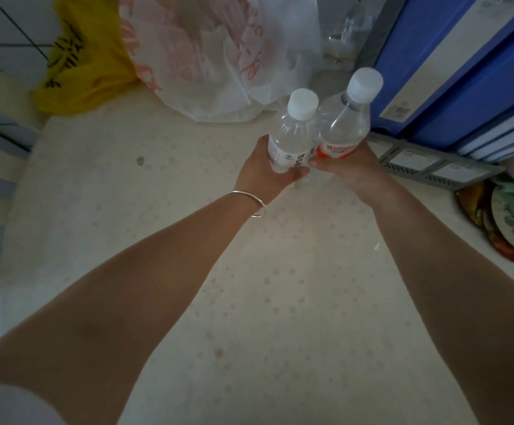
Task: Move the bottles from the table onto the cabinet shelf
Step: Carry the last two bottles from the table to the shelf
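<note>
Two clear plastic water bottles with white caps stand side by side over the table [188,240], touching each other. My left hand [264,173] is wrapped around the lower part of the white-label bottle [295,133]. The red-label bottle [346,124] leans a little to the right, and my right hand [350,167] grips its base. A thin silver bangle sits on my left wrist. Both bottle bottoms are hidden by my fingers, so I cannot tell whether they touch the table.
A yellow plastic bag [78,62] and a white bag with red print [215,56] lie at the back of the table. Blue binders [464,72] in a grey rack [427,167] stand at the right. A round printed fan [513,222] lies near the right edge.
</note>
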